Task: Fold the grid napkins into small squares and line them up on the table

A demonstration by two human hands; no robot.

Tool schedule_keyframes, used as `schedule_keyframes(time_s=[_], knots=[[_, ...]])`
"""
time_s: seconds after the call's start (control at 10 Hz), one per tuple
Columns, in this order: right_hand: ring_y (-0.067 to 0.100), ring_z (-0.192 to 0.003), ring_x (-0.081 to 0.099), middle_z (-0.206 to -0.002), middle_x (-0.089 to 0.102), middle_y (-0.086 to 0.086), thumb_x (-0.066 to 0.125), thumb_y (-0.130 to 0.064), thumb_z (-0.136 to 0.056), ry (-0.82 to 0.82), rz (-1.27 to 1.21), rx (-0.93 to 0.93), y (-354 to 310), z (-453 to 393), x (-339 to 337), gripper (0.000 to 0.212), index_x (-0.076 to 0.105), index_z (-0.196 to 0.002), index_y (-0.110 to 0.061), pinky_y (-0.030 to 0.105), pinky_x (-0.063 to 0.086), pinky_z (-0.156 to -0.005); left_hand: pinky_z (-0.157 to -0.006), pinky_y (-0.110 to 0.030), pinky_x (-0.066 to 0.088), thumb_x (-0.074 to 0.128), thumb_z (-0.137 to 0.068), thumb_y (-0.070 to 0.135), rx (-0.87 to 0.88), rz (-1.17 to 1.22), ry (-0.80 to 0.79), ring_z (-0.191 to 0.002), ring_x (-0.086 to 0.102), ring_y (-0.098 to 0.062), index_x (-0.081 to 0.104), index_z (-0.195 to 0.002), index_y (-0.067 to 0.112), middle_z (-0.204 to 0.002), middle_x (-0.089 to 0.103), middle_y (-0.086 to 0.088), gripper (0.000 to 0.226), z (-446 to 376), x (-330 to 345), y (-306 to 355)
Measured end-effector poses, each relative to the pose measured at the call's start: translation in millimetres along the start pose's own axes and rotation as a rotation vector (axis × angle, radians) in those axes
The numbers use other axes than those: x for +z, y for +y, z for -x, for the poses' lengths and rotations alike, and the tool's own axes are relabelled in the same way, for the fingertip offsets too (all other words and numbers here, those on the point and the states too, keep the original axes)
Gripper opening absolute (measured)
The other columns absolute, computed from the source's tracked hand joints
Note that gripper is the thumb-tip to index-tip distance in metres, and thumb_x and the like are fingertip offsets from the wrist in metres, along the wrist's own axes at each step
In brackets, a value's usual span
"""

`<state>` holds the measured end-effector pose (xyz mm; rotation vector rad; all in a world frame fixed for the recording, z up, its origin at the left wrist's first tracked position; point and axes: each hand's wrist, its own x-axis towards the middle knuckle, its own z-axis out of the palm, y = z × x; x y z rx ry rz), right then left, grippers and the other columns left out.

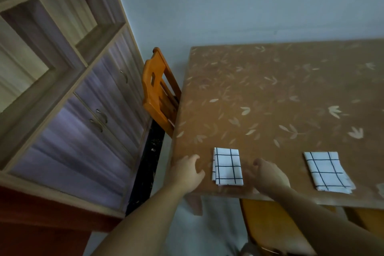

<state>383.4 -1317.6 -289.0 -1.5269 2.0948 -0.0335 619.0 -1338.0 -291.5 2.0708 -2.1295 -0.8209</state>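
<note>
Two white napkins with black grid lines lie folded into small squares near the front edge of the brown leaf-patterned table point(270, 93). The left napkin point(227, 166) sits between my hands. My left hand point(187, 172) rests just left of it, fingers apart, holding nothing. Just right of that napkin is my right hand point(270, 174), fingers loosely curled and empty, not touching the cloth. The second napkin point(326, 171) lies further right, slightly rotated, with a loose corner showing at its lower right.
An orange wooden chair point(158, 91) stands tucked against the table's left side. A tall wooden cabinet point(68, 89) with shelves and doors fills the left. Another orange chair seat point(270, 224) shows under the table's front edge. A pale wall lies behind.
</note>
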Motion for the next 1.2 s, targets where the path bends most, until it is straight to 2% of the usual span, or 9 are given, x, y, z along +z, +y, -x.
schedule_keyframes(time_s=[0.1,0.2,0.4,0.5,0.6,0.7,1.0,1.1,1.2], knots=[[0.020,-0.068,0.059,-0.076,0.063,0.001,0.057,-0.043,-0.083,-0.049,-0.128,0.059,-1,-3,13,0.032,0.061,-0.084,-0.012,0.030,0.046,-0.059,-0.089,-0.031,0.050,0.061,-0.087,0.040,-0.065,0.125,-0.065,-0.106,0.060,-0.021,0.056,-0.127,0.023,-0.117,0.065,-0.001,0.044,-12,17,4],[0.013,-0.056,0.049,-0.063,0.055,-0.001,0.063,-0.032,-0.082,-0.044,-0.216,0.104,-2,-6,28,0.025,0.056,-0.070,-0.012,0.026,0.037,-0.048,-0.090,-0.033,0.051,0.065,-0.082,0.044,-0.131,0.229,-0.114,-0.101,0.063,-0.020,0.063,-0.116,0.023,-0.113,0.068,0.000,0.040,-21,31,6],[0.014,-0.060,0.057,-0.070,0.068,0.007,0.066,-0.021,-0.082,-0.040,-0.309,0.146,-15,-12,45,0.016,0.070,-0.075,-0.007,0.021,0.040,-0.048,-0.072,-0.021,0.044,0.071,-0.084,0.029,-0.163,0.366,-0.106,-0.090,0.064,-0.018,0.070,-0.106,0.013,-0.103,0.071,-0.004,0.027,-32,46,2],[0.014,-0.062,0.061,-0.072,0.070,0.005,0.066,-0.023,-0.082,-0.060,-0.325,0.162,-23,-13,50,0.015,0.069,-0.071,-0.014,0.022,0.044,-0.051,-0.070,-0.022,0.047,0.074,-0.081,0.024,-0.164,0.369,-0.104,-0.087,0.067,-0.019,0.072,-0.098,0.013,-0.095,0.074,-0.005,0.021,-31,47,-2],[0.017,-0.070,0.065,-0.069,0.068,0.000,0.066,-0.030,-0.079,-0.059,-0.285,0.182,-30,-14,53,0.018,0.064,-0.064,-0.020,0.030,0.054,-0.068,-0.075,-0.024,0.053,0.073,-0.080,0.022,-0.170,0.343,-0.079,-0.085,0.069,-0.018,0.074,-0.097,0.013,-0.089,0.075,-0.006,0.018,-30,46,-10],[0.018,-0.073,0.065,-0.068,0.067,-0.004,0.064,-0.033,-0.078,-0.051,-0.267,0.175,-34,-15,53,0.019,0.062,-0.062,-0.023,0.036,0.055,-0.076,-0.080,-0.029,0.055,0.072,-0.082,0.023,-0.166,0.350,-0.058,-0.084,0.070,-0.021,0.075,-0.096,0.013,-0.087,0.075,-0.008,0.018,-30,46,-13],[0.018,-0.073,0.063,-0.074,0.066,-0.003,0.061,-0.030,-0.083,-0.043,-0.261,0.131,-30,-17,51,0.019,0.060,-0.066,-0.022,0.032,0.053,-0.071,-0.080,-0.031,0.056,0.069,-0.081,0.032,-0.149,0.284,-0.080,-0.084,0.068,-0.019,0.075,-0.091,0.019,-0.085,0.075,-0.001,0.018,-30,44,-7],[0.017,-0.073,0.062,-0.077,0.066,-0.003,0.059,-0.032,-0.084,-0.028,-0.242,0.087,-30,-14,44,0.013,0.062,-0.078,-0.021,0.029,0.050,-0.063,-0.076,-0.031,0.056,0.065,-0.085,0.035,-0.095,0.196,-0.066,-0.081,0.065,-0.014,0.071,-0.090,0.023,-0.090,0.072,0.005,0.014,-29,32,-7],[0.015,-0.076,0.061,-0.084,0.064,-0.005,0.055,-0.043,-0.085,0.017,-0.207,0.036,-24,-9,31,0.023,0.060,-0.093,-0.022,0.028,0.048,-0.060,-0.077,-0.029,0.052,0.060,-0.090,0.034,-0.027,0.059,-0.006,-0.095,0.061,-0.016,0.064,-0.109,0.025,-0.108,0.065,0.006,0.022,-24,10,-5]])
